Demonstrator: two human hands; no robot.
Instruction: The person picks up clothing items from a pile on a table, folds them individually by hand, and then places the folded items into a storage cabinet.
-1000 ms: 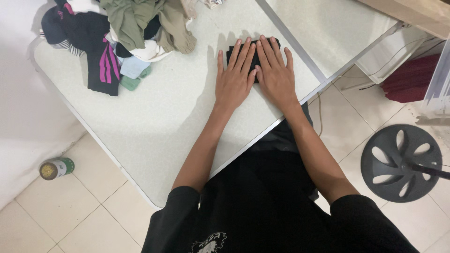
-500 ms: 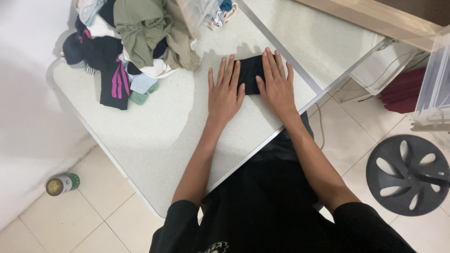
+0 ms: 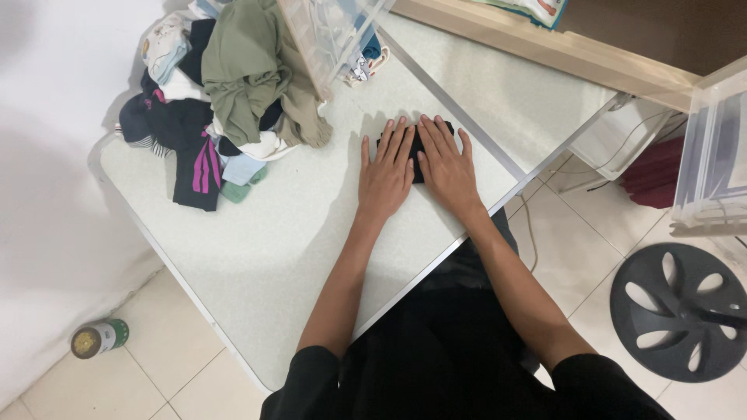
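Small folded black cloth (image 3: 419, 148) lies on desk (image 3: 288, 233) near its right edge; bare desk room toward the body. Left hand (image 3: 385, 175) and right hand (image 3: 445, 165) press flat on it, fingers straight, slightly spread. Clothes pile (image 3: 226, 93) well left.

Home laundry spot: clothes pile (image 3: 226, 93), folding table (image 3: 264, 257).

My left hand (image 3: 386, 176) and right hand (image 3: 445, 167) cover most of the folded black cloth (image 3: 415, 148). The clear box (image 3: 331, 35) and fan base (image 3: 685, 311) are cut off by the edges.
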